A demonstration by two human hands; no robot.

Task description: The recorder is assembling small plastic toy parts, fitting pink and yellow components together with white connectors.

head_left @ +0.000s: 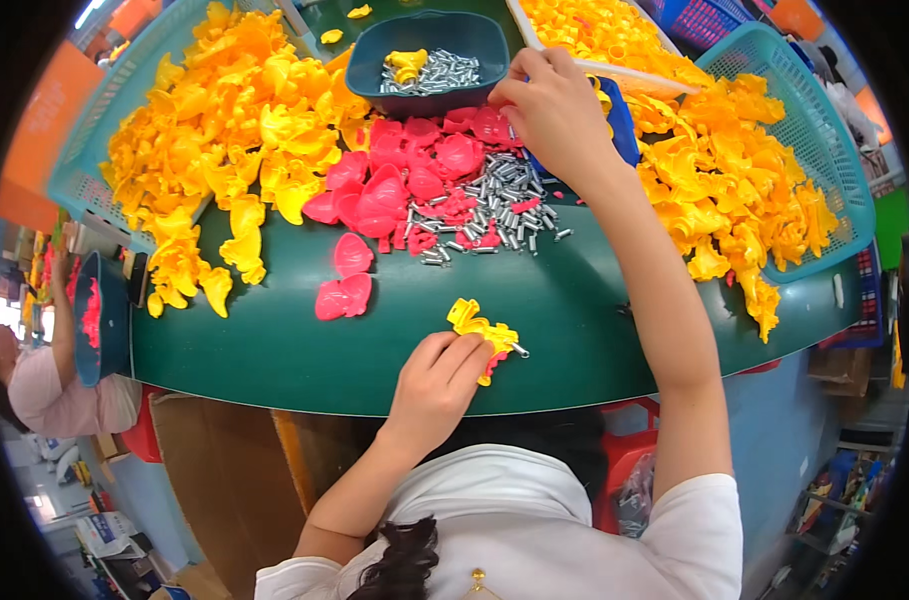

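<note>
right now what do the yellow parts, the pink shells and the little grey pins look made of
Yellow parts: likely moulded plastic, glossy, with bright highlights on curved faces. Pink shells: likely the same plastic, smooth and shiny. Grey pins: apparently metal, silvery with glinting reflections.

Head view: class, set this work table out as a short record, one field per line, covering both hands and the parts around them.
Left hand: holds a yellow plastic piece with a metal pin sticking out, on the green table
Right hand: reaches to the far side, fingers closed over the pink shells
Metal pins: loose heap beside the pink shells
Dark bowl: holds more pins and one yellow piece
Teal baskets: heaped with yellow pieces, left and right
</note>
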